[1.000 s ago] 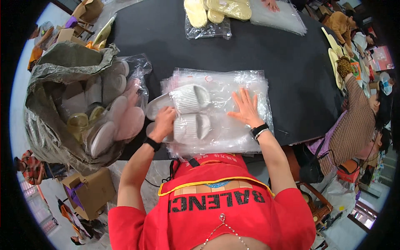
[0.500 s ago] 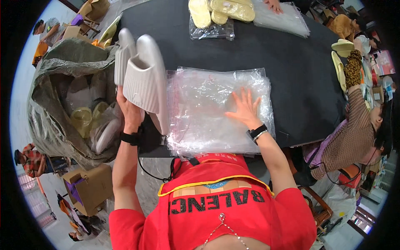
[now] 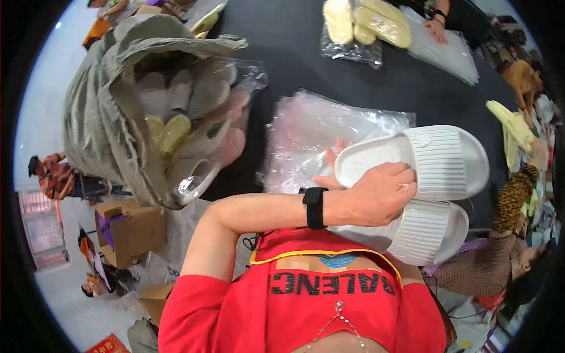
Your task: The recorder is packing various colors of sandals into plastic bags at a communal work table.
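Observation:
My left hand reaches across my body and grips a pair of white ribbed slide slippers between thumb and fingers. The two slippers lie side by side, toes to the right, over the right end of a stack of clear plastic bags. Fingers of my right hand show spread on the bags. The slippers and my left hand hide its palm and forearm.
At the left, a grey-green woven sack gapes open with several slippers inside. Yellow slippers and more clear bags lie across the black table, where another person's hand rests. Another person sits at the right.
My left hand has carried the slippers from beside the sack across to the right, over the bags. The slippers have turned from upright to sideways and now partly cover my right hand.

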`<state>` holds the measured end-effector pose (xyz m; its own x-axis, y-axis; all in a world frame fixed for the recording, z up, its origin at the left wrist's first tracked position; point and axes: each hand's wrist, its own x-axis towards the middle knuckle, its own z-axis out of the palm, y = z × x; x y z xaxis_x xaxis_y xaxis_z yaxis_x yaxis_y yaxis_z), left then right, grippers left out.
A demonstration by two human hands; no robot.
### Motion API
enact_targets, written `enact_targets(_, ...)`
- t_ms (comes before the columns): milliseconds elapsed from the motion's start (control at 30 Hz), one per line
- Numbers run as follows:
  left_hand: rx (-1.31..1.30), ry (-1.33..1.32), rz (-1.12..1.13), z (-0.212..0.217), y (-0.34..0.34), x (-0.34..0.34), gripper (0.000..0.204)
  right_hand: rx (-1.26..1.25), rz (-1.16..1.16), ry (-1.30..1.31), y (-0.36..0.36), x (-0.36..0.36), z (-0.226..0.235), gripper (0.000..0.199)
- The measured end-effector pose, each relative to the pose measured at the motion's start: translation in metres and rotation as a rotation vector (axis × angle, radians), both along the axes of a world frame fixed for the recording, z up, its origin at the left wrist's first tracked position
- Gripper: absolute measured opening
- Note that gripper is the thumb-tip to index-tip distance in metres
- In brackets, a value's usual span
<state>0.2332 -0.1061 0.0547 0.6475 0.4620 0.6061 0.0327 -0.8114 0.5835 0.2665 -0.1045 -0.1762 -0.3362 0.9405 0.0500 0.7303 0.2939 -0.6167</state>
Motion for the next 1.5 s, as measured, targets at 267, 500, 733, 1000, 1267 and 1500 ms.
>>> enact_targets(267,-0.258,0.434,0.309,-0.137,0.049,-0.048,0.028,-0.074,-0.142,0.055,-0.078,0.088,-0.002,0.067)
enact_targets(500,-0.117,0.619,0.604,-0.192,0.097,-0.12,0.025,-0.015,-0.067,-0.332,-0.099,0.114,0.03,0.064)
enact_targets(733,-0.038,0.537,0.029,-0.121,0.06,0.0,0.019,-0.164,-0.007,0.005,-0.116,0.121,-0.005,0.06)
enact_targets(1000,-0.163,0.73,0.123,-0.185,0.073,0.041,0.026,-0.357,-0.029,-0.175,-0.108,0.104,0.008,0.07)
enact_targets(1267,-0.037,0.766,0.715,-0.161,0.164,-0.079,0.019,-0.085,-0.068,-0.271,-0.105,0.095,0.026,0.064)
enact_targets(1500,-0.147,0.739,0.407,-0.082,0.067,-0.021,0.031,-0.05,-0.267,-0.434,-0.076,0.083,0.038,0.074)
